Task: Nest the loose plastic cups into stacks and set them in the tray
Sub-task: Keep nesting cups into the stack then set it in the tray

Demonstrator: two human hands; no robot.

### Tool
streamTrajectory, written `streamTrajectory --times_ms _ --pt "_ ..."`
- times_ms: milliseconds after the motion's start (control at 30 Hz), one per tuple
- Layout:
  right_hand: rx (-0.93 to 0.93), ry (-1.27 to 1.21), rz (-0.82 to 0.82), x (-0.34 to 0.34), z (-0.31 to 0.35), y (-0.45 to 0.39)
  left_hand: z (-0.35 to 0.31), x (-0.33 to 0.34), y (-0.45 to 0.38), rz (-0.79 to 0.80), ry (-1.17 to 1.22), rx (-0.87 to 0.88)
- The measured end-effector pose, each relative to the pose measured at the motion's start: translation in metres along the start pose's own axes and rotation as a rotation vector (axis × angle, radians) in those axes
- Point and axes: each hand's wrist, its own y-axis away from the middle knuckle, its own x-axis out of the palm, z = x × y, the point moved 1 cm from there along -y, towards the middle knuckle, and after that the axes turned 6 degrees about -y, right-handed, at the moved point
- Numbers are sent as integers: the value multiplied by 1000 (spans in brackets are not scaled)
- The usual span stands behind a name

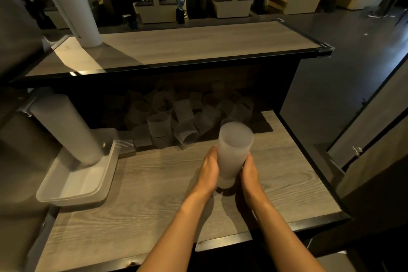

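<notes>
Your left hand (208,170) and right hand (248,172) clamped around upright frosted plastic cup stack (234,150) between them.

Loose cups (176,115) dim under the upper shelf (172,51), count unclear; tall stack (66,130) in tray (75,192) blurred.

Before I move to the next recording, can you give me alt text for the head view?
Both hands, left and right, hold a short stack of frosted cups upright on a wooden counter. Loose cups lie heaped under the shelf behind, and a tall stack stands in the tray at left.
</notes>
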Motion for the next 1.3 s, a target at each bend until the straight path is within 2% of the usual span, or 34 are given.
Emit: streamTrajectory --times_ms 133,200,300,367,533,700,1033,1167,1300 --pt "-209 35 72 8 15 -42 -35 11 -28 -10 51 100" --pt "-279 54 47 10 14 -76 -46 14 -47 -25 57 92" --pt "-239 21 59 16 6 -111 -51 18 -68 -12 38 72" --pt "-196 -8 55 17 12 -112 -48 20 -80 2 23 42" --pt "-140 -8 164 17 11 -115 -35 20 -99 8 16 -38" --pt "-110 -21 180 13 2 -123 -28 20 -100 29 22 -47" --pt "-75 17 199 7 -4 -71 -4 -7 -63 105 -13 -23" --pt "-57 39 179 6 -22 -40 20 -20 -47 91 -99 -57" --pt "-52 -17 177 7 -18 -22 36 -21 -39 70 -84 -91"
